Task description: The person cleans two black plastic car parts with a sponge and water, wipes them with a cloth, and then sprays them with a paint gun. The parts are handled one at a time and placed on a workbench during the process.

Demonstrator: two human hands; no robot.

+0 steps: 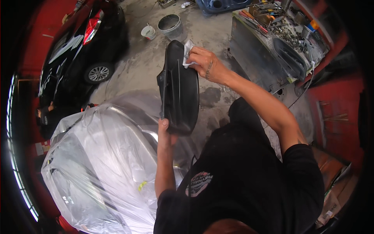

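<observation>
A long black plastic car trim piece (182,93), with a ridged recess along its length, is held up lengthwise in front of me. Its lower end is in the grip of my left hand (165,130); the thumb shows on the near edge and the other fingers are mostly behind the piece. At the upper right edge, my right hand (206,64) pinches a crumpled white wipe (188,54) against the black surface. Whether it is cloth or paper I cannot tell.
Clear plastic sheeting (105,156) drapes a vehicle at my left. Beyond it are a black car (78,54) and a person in dark clothes (48,121). Two buckets, one grey (171,29) and one white (148,32), stand ahead. A cluttered workbench (253,46) holds tools and another black trim piece (290,58).
</observation>
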